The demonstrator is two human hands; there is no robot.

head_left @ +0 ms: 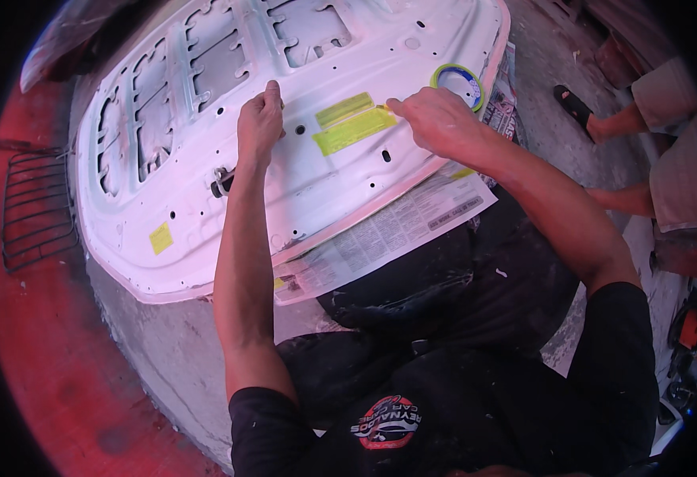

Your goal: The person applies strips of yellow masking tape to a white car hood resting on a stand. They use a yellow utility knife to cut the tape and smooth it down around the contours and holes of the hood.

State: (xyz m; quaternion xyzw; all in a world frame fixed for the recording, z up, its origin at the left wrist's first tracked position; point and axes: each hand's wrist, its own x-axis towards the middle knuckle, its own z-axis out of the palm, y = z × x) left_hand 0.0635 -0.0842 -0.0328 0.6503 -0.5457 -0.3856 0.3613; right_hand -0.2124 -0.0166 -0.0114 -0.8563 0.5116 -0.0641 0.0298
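A large white vehicle panel (324,179), probably a hood seen from its inner side, lies before me. Two strips of yellow-green masking tape (355,132) are stuck side by side near its middle. At the right end of these strips, my right hand (440,123) is closed, finger and thumb pinching the tape's end. Left of the strips, my left hand (261,126) hovers over the panel with curled fingers and the thumb pointing away; what it may hold is hidden. A roll of the same tape (479,97) lies flat just beyond my right hand.
Newspaper (380,238) hangs along the panel's near edge, with more at the right. A small tape patch (161,238) sits at the near left. A black wire rack (40,208) stands on the red surface. Another person's legs (630,123) are at the right.
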